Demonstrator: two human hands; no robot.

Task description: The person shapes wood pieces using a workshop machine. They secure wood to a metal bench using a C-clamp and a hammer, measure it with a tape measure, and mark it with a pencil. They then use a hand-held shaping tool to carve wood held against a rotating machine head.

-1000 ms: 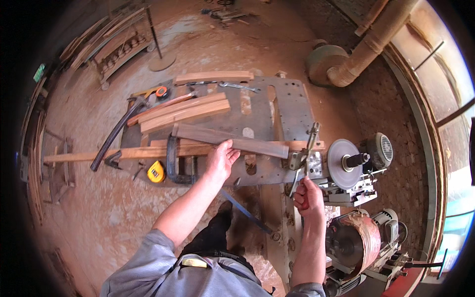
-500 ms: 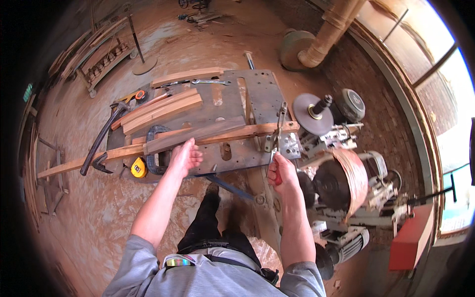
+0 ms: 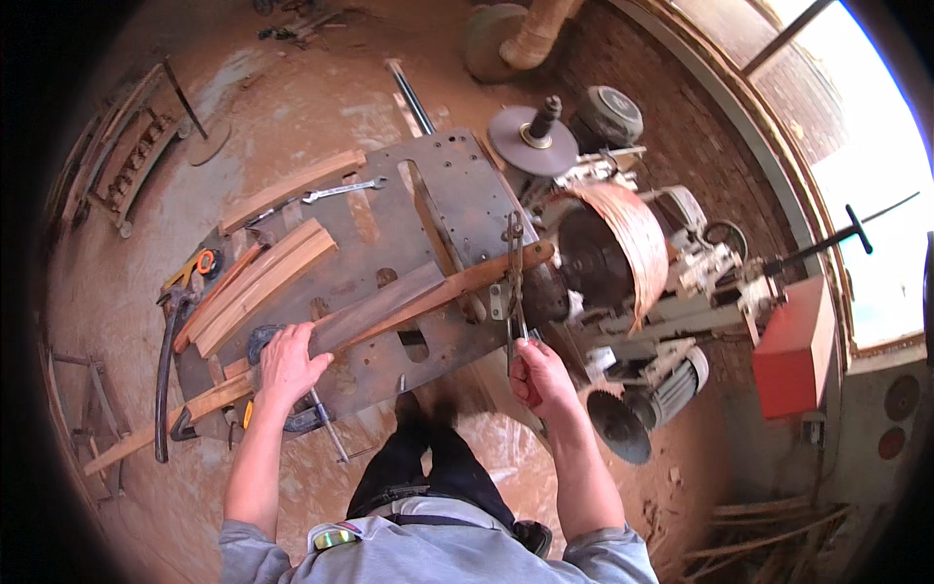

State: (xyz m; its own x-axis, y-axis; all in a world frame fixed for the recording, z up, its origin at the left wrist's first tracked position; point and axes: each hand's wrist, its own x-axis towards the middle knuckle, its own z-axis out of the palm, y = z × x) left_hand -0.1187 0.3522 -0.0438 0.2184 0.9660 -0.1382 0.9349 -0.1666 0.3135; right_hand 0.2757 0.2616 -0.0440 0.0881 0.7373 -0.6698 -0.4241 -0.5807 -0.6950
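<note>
My left hand (image 3: 290, 365) is curled over the left end of a dark wooden board (image 3: 384, 307), its thumb out to the side; the undersides of the fingers are hidden. Beside it is a C-clamp (image 3: 307, 420), its screw slanting toward me. The dark board lies along a longer, reddish wooden strip (image 3: 482, 277). At the right end of this strip, my right hand (image 3: 543, 375) is closed round the red handle of a metal toggle clamp (image 3: 516, 282), whose linkage crosses the strip.
The slotted metal table (image 3: 452, 156) carries wooden strips (image 3: 263, 282), a wrench (image 3: 341, 190), a hammer (image 3: 170, 360) and an orange-and-black tape measure (image 3: 205, 261). To the right stand a grinding disc (image 3: 531, 141), a sanding drum (image 3: 628, 253), a saw blade (image 3: 619, 426) and a red box (image 3: 793, 350).
My left hand has moved from below the dark board's middle onto its left end by the C-clamp. My right hand stays on the clamp handle. The whole view has turned.
</note>
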